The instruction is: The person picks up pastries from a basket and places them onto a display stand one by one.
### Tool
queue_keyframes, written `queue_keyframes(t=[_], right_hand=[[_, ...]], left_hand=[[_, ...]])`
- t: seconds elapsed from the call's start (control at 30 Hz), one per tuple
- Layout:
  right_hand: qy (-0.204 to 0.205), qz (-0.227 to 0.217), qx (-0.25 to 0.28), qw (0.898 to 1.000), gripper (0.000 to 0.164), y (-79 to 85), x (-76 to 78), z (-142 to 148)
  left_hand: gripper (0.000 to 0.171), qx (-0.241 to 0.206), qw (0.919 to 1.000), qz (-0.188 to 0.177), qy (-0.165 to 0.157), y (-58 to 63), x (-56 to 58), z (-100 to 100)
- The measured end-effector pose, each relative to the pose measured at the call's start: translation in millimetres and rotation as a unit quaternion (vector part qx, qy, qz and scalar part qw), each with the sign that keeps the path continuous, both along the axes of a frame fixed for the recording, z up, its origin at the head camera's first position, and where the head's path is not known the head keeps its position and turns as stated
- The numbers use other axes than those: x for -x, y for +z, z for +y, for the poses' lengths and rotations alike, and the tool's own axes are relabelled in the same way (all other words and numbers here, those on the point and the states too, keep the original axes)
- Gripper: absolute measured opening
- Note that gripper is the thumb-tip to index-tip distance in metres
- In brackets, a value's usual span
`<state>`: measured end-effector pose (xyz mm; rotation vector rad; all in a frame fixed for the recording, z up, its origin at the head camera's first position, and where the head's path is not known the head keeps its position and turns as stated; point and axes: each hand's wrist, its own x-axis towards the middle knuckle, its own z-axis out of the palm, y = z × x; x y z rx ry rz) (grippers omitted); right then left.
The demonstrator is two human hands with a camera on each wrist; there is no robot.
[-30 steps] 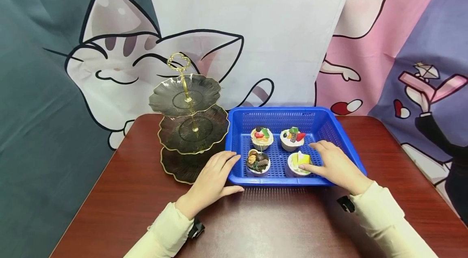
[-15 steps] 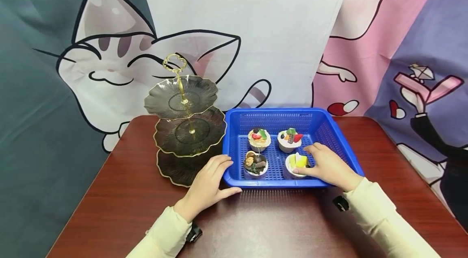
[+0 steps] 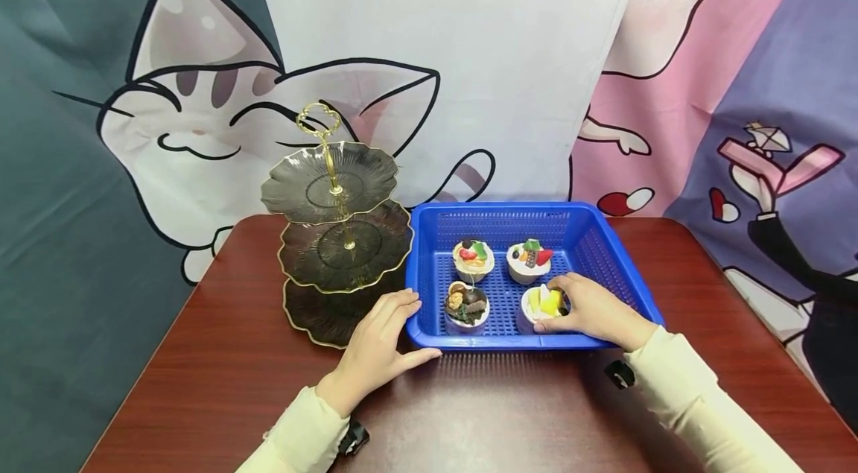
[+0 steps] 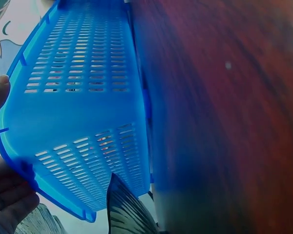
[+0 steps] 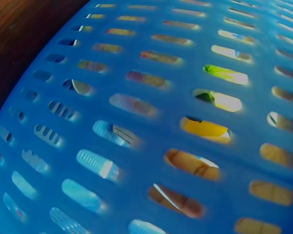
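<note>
In the head view my right hand [image 3: 593, 313] reaches over the basket's front right side, thumb and fingers around a cupcake with yellow fruit topping [image 3: 541, 302]. Its fingers and the yellow topping [image 5: 205, 128] show through the slots in the right wrist view. The blue plastic basket [image 3: 516, 342] also bears a chocolate-and-nut cupcake [image 3: 467, 305] at front left, a strawberry-topped cupcake [image 3: 473, 258] at back left and another fruit cupcake [image 3: 528, 261] at back right. My left hand [image 3: 375, 343] spreads at the basket's front left corner, fingertips at the rim.
Left of the basket, close to it, stands a three-tier dark cake stand [image 3: 345, 246] with gold edges and a gold handle. Both stand on the reddish-brown table [image 3: 194, 383]. A cartoon-printed cloth [image 3: 509, 71] hangs behind.
My right hand has come down and in, its fingers closing around the yellow-topped cupcake. The left hand stays by the basket corner. The whole head view has shifted slightly.
</note>
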<state>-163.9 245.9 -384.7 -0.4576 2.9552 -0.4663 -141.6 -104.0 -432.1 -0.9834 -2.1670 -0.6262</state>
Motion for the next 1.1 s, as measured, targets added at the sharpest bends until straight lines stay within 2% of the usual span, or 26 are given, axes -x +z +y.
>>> queue_keyframes(t=[0.2, 0.4, 0.5, 0.67, 0.8, 0.93, 1.1], right_hand=[[-0.004, -0.027, 0.004, 1.0, 0.08, -1.6, 0.9, 2.3], [0.005, -0.035, 0.001, 0.999, 0.08, -1.0, 2.1, 2.9], [0.007, -0.039, 0.0, 0.999, 0.079, -0.9, 3.5, 2.0], [0.013, -0.038, -0.001, 0.999, 0.073, -1.4, 5.8, -1.8], [0.019, -0.032, -0.002, 0.999, 0.071, -0.6, 5.3, -4.4], [0.022, -0.029, -0.006, 0.999, 0.071, 0.6, 4.5, -5.1], [0.021, -0.019, -0.018, 0.999, 0.073, 0.7, 3.8, -4.2]], left_hand=[[0.068, -0.007, 1.0, 0.0, -0.005, -1.4, -0.2, 1.0], [0.069, -0.009, 0.9999, 0.01, -0.008, -1.8, 1.1, 2.7], [0.068, 0.012, 0.9997, 0.023, -0.003, -0.2, 1.8, 2.3], [0.064, 0.068, 0.9952, 0.071, 0.009, 4.6, 1.8, -0.2], [0.059, 0.079, 0.9929, 0.088, -0.012, 5.3, 2.1, 0.0], [0.055, 0.073, 0.9931, 0.082, -0.042, 3.9, 2.4, 1.7], [0.057, 0.061, 0.9957, 0.054, -0.044, 3.1, 1.8, 0.9]])
